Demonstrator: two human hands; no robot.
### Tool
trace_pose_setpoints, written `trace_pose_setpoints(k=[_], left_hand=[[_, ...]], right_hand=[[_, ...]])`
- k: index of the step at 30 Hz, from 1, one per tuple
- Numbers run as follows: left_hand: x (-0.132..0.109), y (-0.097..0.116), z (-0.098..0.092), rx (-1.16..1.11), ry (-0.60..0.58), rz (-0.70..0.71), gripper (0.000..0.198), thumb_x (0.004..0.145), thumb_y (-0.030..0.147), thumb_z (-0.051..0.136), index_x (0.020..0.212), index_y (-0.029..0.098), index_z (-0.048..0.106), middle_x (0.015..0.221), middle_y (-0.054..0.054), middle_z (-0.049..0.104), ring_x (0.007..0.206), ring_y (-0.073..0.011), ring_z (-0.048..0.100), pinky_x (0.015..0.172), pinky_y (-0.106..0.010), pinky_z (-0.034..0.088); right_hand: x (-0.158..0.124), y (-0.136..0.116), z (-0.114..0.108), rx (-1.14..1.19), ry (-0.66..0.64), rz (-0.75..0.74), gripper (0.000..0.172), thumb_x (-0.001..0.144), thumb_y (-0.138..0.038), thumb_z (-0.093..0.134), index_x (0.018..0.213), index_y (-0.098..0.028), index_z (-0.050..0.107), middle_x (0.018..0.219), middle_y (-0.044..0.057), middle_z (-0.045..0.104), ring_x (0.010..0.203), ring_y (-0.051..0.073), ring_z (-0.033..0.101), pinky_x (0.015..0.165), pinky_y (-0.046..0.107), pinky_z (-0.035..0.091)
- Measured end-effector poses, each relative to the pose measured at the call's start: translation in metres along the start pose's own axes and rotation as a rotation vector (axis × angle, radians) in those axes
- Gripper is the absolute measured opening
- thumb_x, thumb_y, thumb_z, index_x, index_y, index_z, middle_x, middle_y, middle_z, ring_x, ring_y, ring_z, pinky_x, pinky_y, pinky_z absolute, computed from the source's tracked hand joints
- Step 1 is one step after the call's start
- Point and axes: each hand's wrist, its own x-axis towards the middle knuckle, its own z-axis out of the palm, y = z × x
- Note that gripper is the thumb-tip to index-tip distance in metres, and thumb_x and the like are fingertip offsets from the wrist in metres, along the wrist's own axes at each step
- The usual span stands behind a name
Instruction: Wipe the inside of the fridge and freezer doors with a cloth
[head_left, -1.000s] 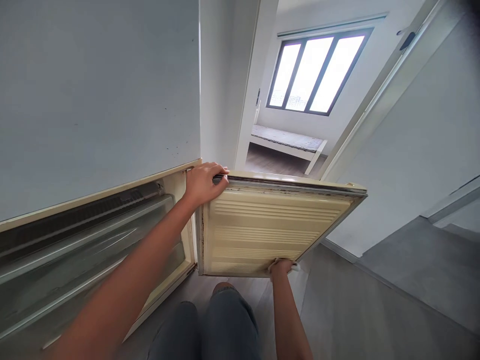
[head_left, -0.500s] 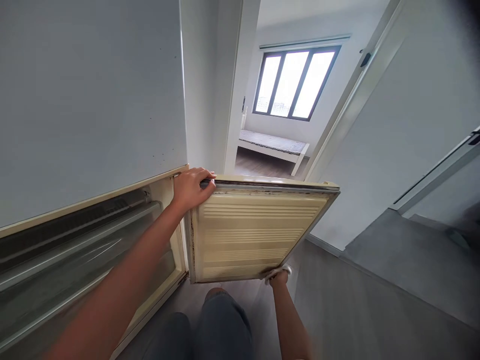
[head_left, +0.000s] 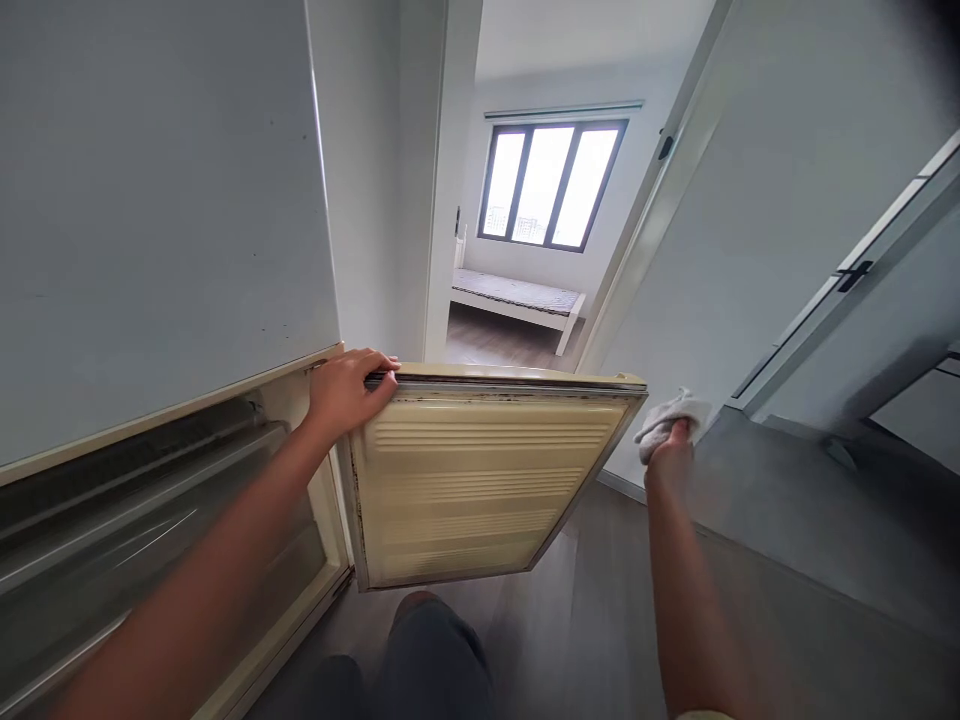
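Note:
An open fridge door (head_left: 480,480), cream with ribbed lines and dark stains along its seal, stands out from the fridge compartment (head_left: 150,530) on the left. Gripping the door's top edge near the hinge side is my left hand (head_left: 349,392), fingers over the top and thumb on the inner side. My right hand (head_left: 671,448) holds a whitish cloth (head_left: 686,408) just past the door's outer edge, apart from the door.
Above the compartment is a large smooth grey-white panel (head_left: 165,200). Behind the door, a doorway shows a bed (head_left: 517,290) and a window (head_left: 551,185). My knees (head_left: 431,650) are below the door, over the wooden floor (head_left: 600,620).
My right hand has moved with the cloth from the door's bottom edge up and right, off the door. My left hand keeps its hold. The view has shifted slightly.

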Motion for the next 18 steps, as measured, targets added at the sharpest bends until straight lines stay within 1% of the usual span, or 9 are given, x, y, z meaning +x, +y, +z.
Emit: trace_pose_setpoints(k=[2, 4, 7, 8, 10, 13, 15, 16, 18], left_hand=[[0.001, -0.001, 0.0, 0.003, -0.006, 0.01, 0.027, 0.081, 0.035, 0.044, 0.091, 0.027, 0.068, 0.105, 0.002, 0.077, 0.1, -0.0202, 0.069, 0.08, -0.034, 0.051], [0.001, -0.001, 0.0, -0.003, -0.006, 0.011, 0.027, 0.08, 0.034, 0.044, 0.09, 0.027, 0.068, 0.105, 0.002, 0.077, 0.1, -0.0201, 0.069, 0.081, -0.035, 0.052], [0.001, -0.001, 0.0, -0.01, 0.013, 0.012, 0.025, 0.08, 0.034, 0.045, 0.089, 0.028, 0.068, 0.105, 0.001, 0.077, 0.1, -0.0198, 0.069, 0.083, -0.035, 0.052], [0.001, -0.001, 0.001, -0.008, 0.02, 0.015, 0.025, 0.08, 0.034, 0.045, 0.089, 0.028, 0.068, 0.106, 0.002, 0.077, 0.101, -0.0198, 0.069, 0.083, -0.035, 0.052], [0.001, -0.001, 0.002, 0.0, 0.033, 0.021, 0.025, 0.08, 0.034, 0.046, 0.089, 0.028, 0.068, 0.106, 0.002, 0.077, 0.1, -0.0201, 0.069, 0.083, -0.035, 0.052], [0.0, -0.001, 0.003, 0.008, 0.044, 0.017, 0.024, 0.081, 0.035, 0.046, 0.088, 0.028, 0.068, 0.104, 0.001, 0.077, 0.1, -0.0205, 0.069, 0.081, -0.035, 0.052], [0.0, 0.0, 0.003, 0.003, 0.046, 0.012, 0.024, 0.081, 0.035, 0.047, 0.088, 0.028, 0.068, 0.103, 0.001, 0.077, 0.1, -0.0203, 0.069, 0.081, -0.035, 0.052], [0.0, 0.0, 0.003, -0.003, 0.046, 0.011, 0.024, 0.08, 0.035, 0.047, 0.088, 0.028, 0.068, 0.103, 0.001, 0.077, 0.1, -0.0202, 0.069, 0.081, -0.035, 0.052], [0.001, 0.0, 0.003, -0.019, 0.048, 0.015, 0.023, 0.08, 0.035, 0.048, 0.087, 0.028, 0.068, 0.103, 0.001, 0.078, 0.101, -0.0199, 0.069, 0.084, -0.035, 0.053]], right_hand=[[0.006, -0.037, 0.0, 0.002, -0.025, -0.15, 0.059, 0.087, -0.06, 0.029, 0.103, -0.013, 0.062, 0.105, 0.016, 0.065, 0.098, 0.027, 0.059, 0.087, 0.039, 0.045], [0.008, -0.066, 0.004, -0.052, -0.161, -0.295, 0.055, 0.086, -0.059, 0.036, 0.101, -0.015, 0.063, 0.104, 0.015, 0.065, 0.098, 0.027, 0.058, 0.086, 0.039, 0.043], [0.014, -0.084, 0.013, -0.133, -0.323, -0.408, 0.048, 0.083, -0.06, 0.044, 0.09, -0.017, 0.066, 0.097, 0.013, 0.066, 0.097, 0.027, 0.057, 0.09, 0.039, 0.041], [0.017, -0.085, 0.017, -0.12, -0.334, -0.387, 0.047, 0.082, -0.06, 0.047, 0.087, -0.017, 0.066, 0.094, 0.011, 0.067, 0.096, 0.027, 0.057, 0.09, 0.039, 0.041], [0.022, -0.08, 0.023, 0.019, -0.31, -0.249, 0.045, 0.08, -0.059, 0.052, 0.083, -0.017, 0.066, 0.087, 0.008, 0.067, 0.093, 0.025, 0.058, 0.088, 0.038, 0.044], [0.024, -0.064, 0.031, 0.477, -0.306, 0.031, 0.04, 0.08, -0.055, 0.054, 0.088, -0.017, 0.065, 0.085, 0.003, 0.066, 0.09, 0.02, 0.061, 0.082, 0.032, 0.049], [0.019, -0.05, 0.036, 0.746, -0.349, 0.128, 0.035, 0.08, -0.05, 0.055, 0.093, -0.018, 0.063, 0.086, 0.0, 0.067, 0.088, 0.016, 0.063, 0.081, 0.029, 0.052], [0.016, -0.041, 0.038, 0.814, -0.369, 0.157, 0.033, 0.079, -0.049, 0.057, 0.093, -0.019, 0.063, 0.085, -0.001, 0.067, 0.086, 0.015, 0.064, 0.08, 0.028, 0.052], [0.007, -0.018, 0.041, 0.834, -0.358, 0.206, 0.029, 0.077, -0.046, 0.059, 0.089, -0.019, 0.062, 0.079, -0.003, 0.067, 0.08, 0.014, 0.064, 0.075, 0.026, 0.054]])
